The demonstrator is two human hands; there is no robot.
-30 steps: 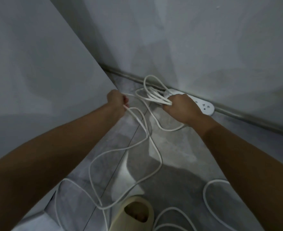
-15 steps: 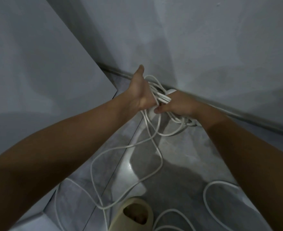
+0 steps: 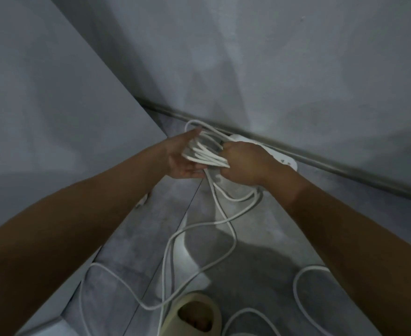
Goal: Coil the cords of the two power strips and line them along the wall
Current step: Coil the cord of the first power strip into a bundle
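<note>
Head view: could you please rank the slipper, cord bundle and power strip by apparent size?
Largest: the slipper, though nearest the camera.
Then the cord bundle and power strip, about alike; the right hand hides part of the strip.

The power strip [image 3: 283, 157] lay on the floor [image 3: 260, 267] against the foot of the wall [image 3: 272, 69], just behind the right hand [image 3: 245, 166]. Left of it the coil [image 3: 207, 156] sat between both hands, gripped by the right and touching the left hand [image 3: 181, 157]. Loose cord [image 3: 226, 220] trailed nearer across the floor, past the slipper [image 3: 194, 316]; a panel [image 3: 54, 117] stood at the left.
</note>
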